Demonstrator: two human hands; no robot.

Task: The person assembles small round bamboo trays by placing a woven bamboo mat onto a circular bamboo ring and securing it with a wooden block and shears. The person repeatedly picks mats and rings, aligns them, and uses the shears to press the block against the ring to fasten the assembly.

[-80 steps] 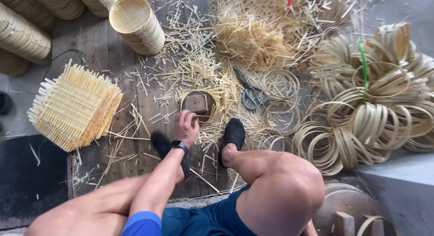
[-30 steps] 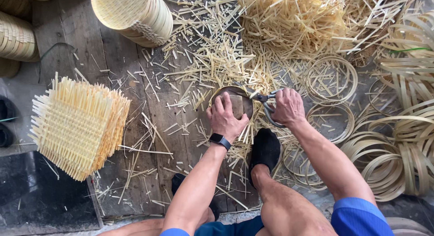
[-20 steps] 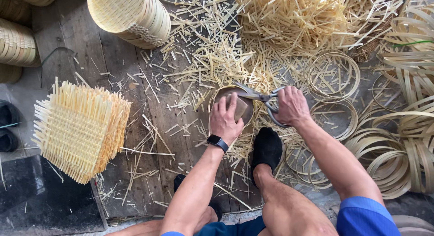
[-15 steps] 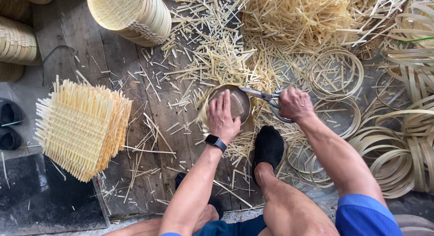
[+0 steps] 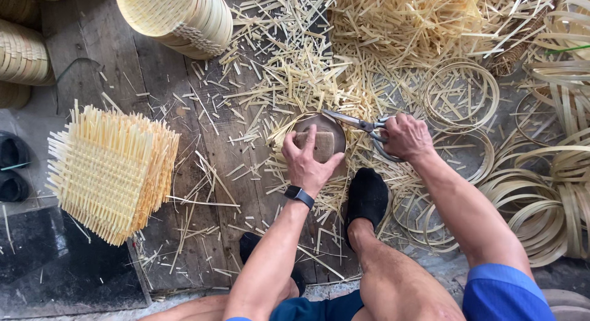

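My left hand (image 5: 307, 162) presses down on a round dark mould with a wooden block (image 5: 324, 141) on the plank floor, a bamboo hoop around it. A black watch sits on that wrist. My right hand (image 5: 404, 136) grips the handles of metal shears (image 5: 361, 123), whose blades point left and reach the mould's upper right rim. My foot in a black sock (image 5: 367, 195) rests just below the mould.
A stack of square woven bamboo mats (image 5: 110, 170) lies at left. Stacked round woven baskets (image 5: 178, 16) stand at the top left. Bamboo hoops (image 5: 553, 198) pile up at right. Cut bamboo slivers (image 5: 393, 26) litter the floor. Dark shoes (image 5: 12, 167) sit at the far left edge.
My right hand came in from the right and took hold of the shears, bringing the blades to the mould. My left hand stayed pressed on the mould.
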